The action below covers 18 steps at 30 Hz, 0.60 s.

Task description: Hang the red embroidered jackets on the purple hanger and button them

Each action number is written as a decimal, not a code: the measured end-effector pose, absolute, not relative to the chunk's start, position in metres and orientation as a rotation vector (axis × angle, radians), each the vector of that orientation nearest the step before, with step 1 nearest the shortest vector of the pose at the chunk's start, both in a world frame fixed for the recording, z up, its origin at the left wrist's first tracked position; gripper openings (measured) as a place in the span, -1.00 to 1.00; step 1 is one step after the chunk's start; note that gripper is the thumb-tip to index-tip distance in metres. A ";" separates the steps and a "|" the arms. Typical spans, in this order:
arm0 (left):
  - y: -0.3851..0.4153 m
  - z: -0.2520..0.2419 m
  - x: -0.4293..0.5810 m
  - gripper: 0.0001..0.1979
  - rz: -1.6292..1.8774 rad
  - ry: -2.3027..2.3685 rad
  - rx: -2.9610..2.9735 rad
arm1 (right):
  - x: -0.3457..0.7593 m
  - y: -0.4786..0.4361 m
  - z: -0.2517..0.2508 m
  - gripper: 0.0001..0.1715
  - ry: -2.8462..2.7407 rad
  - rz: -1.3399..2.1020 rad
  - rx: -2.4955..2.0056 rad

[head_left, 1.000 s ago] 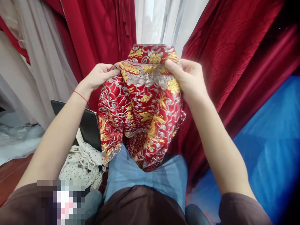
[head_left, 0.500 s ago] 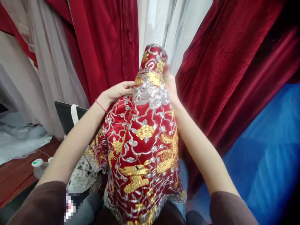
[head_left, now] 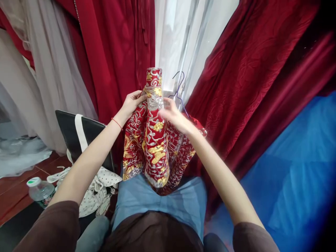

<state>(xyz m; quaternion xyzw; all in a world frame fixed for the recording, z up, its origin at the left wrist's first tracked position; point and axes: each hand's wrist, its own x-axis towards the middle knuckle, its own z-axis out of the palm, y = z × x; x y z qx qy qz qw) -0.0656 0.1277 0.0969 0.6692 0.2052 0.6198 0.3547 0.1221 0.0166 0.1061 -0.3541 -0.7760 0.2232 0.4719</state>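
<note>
A red jacket (head_left: 157, 154) with gold and silver embroidery hangs upright in front of me, its lower edge over my lap. Its stiff stand collar (head_left: 154, 77) points up. My left hand (head_left: 133, 103) grips the cloth at the left just below the collar, fingers pressed together. On the other side, my right hand (head_left: 173, 113) is at the neck edge, thumb in front; it is slightly blurred and its fingertips are partly hidden by the jacket. A dark blue wire hanger (head_left: 179, 85) shows behind my right hand, its lower part hidden.
Long dark red garments (head_left: 112, 52) and white ones (head_left: 173, 35) hang ahead. Blue cloth (head_left: 283, 175) lies right. At the left are a black panel with a white strap (head_left: 81, 131), a clear bottle (head_left: 39, 190) and a dotted white cloth (head_left: 91, 199).
The jacket has moved away from me and slightly left, uncovering my lap. Both hands moved with it, the right one lower along the neck. The hanger has come into view.
</note>
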 end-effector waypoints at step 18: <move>0.151 0.037 -0.138 -0.58 0.600 0.868 1.952 | 0.131 0.068 0.111 -0.69 -1.555 0.497 -0.814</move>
